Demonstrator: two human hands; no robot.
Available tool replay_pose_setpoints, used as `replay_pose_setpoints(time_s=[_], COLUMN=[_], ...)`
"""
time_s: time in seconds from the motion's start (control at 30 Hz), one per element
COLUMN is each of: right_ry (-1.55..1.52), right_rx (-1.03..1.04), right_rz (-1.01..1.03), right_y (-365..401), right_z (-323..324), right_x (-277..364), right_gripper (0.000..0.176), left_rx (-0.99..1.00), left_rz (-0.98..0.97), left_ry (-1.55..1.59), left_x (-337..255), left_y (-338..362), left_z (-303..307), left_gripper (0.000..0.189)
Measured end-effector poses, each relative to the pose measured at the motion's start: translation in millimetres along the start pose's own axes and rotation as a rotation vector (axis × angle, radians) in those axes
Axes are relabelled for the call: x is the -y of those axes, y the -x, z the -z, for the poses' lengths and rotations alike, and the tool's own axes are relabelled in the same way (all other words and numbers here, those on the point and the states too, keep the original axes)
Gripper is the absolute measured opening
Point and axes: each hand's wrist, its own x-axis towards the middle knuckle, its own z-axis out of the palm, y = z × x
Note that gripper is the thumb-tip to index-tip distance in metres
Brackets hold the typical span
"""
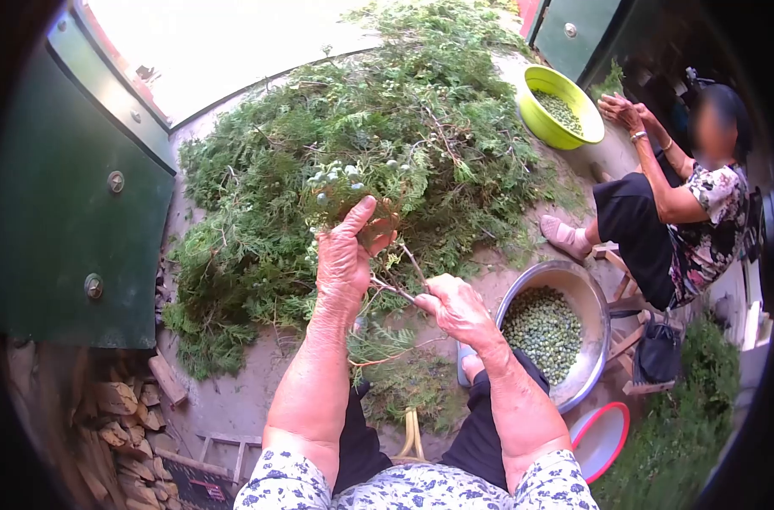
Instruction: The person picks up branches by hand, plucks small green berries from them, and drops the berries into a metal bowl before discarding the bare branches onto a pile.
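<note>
A green branch (340, 191) with a cluster of pale round seed cones is held up in front of me. My left hand (353, 246) is closed around its leafy part, just under the cones. Lower and to the right, my right hand (457, 310) is closed on the bare woody stems (393, 289) of the branch. Behind both hands spreads a large heap of cut evergreen branches (276, 170). Close to my right forearm stands a metal basin (598, 340), partly filled with green cones (544, 331).
A yellow-green basin (585, 115) of cones stands at the upper right, beside a seated person (659, 195) holding a sprig. A red-rimmed white basin (603, 442) is at the lower right. Firewood (119, 425) is stacked lower left, below a green metal door (72, 204).
</note>
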Motion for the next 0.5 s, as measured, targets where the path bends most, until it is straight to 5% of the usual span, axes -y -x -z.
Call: replay_pose_setpoints(time_s=[0.27, 0.5], right_ry=[-0.401, -0.859], right_rx=[-0.56, -0.463], right_rz=[0.084, -0.115], right_y=[-12, -13], right_z=[-8, 2], right_x=[12, 12], right_gripper=[0.023, 0.015], left_rx=[0.101, 0.145], left_rz=[0.062, 0.057], left_ry=[-0.198, -0.32], left_x=[14, 23], left_y=[9, 26], left_z=[-4, -19], left_gripper=[0.023, 0.026])
